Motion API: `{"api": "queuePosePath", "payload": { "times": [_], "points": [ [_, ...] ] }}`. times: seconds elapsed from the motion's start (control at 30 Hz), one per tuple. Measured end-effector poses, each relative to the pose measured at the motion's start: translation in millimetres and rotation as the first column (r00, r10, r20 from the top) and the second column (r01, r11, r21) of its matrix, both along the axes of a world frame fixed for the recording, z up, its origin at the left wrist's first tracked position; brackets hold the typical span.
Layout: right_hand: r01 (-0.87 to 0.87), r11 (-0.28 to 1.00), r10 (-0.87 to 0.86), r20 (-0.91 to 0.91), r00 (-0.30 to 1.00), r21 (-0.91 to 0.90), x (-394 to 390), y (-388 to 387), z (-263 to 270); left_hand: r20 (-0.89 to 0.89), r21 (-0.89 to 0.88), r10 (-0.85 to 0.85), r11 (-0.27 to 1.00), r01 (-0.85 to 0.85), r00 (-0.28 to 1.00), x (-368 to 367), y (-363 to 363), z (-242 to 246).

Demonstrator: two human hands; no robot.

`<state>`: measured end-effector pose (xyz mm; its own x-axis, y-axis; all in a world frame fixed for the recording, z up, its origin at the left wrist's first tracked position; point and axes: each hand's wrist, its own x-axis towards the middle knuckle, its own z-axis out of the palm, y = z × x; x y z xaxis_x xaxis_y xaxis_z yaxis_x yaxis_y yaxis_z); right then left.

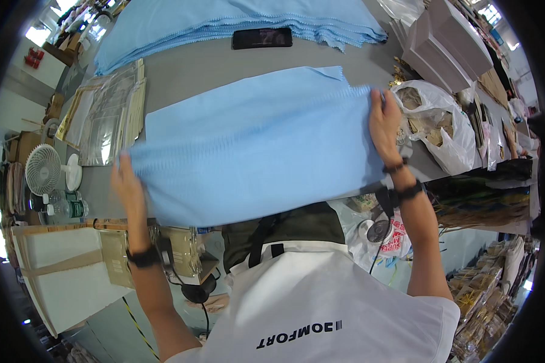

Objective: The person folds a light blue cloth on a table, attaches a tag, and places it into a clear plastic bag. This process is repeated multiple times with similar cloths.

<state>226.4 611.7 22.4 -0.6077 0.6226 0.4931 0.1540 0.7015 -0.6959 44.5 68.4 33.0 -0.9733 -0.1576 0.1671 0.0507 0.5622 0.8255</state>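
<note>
Stretched between my two hands is a light blue cloth point(254, 154) with zigzag-cut edges, partly folded over itself on the grey table. My left hand point(129, 181) grips its left edge, and that hand is slightly blurred. At the cloth's upper right corner, my right hand point(385, 125) pinches the zigzag edge between thumb and fingers. The cloth's near side hangs at the table's front edge, close to my body. Beyond it lies a stack of similar blue cloths point(236, 16), with a black smartphone point(262, 38) at its near edge.
Clear plastic sleeves point(104, 118) lie at the left, near a white fan point(45, 170) and plastic bottles point(68, 208). On the right are a white plastic bag point(454, 145) holding brown pieces and grey-white boxes point(445, 45). A white carton point(68, 272) stands below the table's left side.
</note>
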Motion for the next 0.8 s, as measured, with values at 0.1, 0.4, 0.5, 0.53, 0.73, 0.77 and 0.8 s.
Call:
{"api": "queuePosePath", "payload": {
  "times": [0.1, 0.4, 0.5, 0.53, 0.73, 0.77, 0.8],
  "points": [
    [0.107, 0.991, -0.113, 0.072, 0.991, 0.077, -74.4, 20.3, -15.7, 0.037, -0.014, -0.151, 0.988, 0.151, 0.988, -70.7, 25.8, -19.5],
    [0.040, 0.998, -0.044, -0.095, 0.994, -0.043, -162.1, 42.9, 11.9, -0.008, -0.291, -0.138, 0.948, 0.130, 0.990, -120.9, 45.9, -23.0],
    [-0.083, 0.960, 0.001, -0.293, 0.956, -0.267, -125.1, 53.7, 65.9, -0.336, 0.421, -0.156, 0.857, 0.297, 0.929, -100.8, 29.2, 13.4],
    [-0.131, 0.946, 0.036, -0.305, 0.952, -0.297, -98.3, 55.5, 79.1, -0.410, 0.451, -0.154, 0.823, 0.347, 0.899, -85.3, 18.5, 22.1],
    [-0.558, 0.810, 0.582, 0.130, 0.803, -0.180, 64.8, 37.2, 80.1, -0.098, -0.014, -0.461, 0.887, 0.462, 0.882, 29.2, -46.1, 21.3],
    [-0.638, 0.766, 0.626, 0.313, 0.714, -0.079, 76.4, 37.5, 78.5, 0.010, -0.059, -0.602, 0.797, 0.601, 0.798, 39.7, -49.6, 15.3],
    [-0.636, 0.763, 0.620, 0.402, 0.673, -0.112, 80.8, 38.1, 74.3, 0.093, -0.229, -0.622, 0.747, 0.624, 0.778, 43.8, -51.1, 9.5]
  ]
}}
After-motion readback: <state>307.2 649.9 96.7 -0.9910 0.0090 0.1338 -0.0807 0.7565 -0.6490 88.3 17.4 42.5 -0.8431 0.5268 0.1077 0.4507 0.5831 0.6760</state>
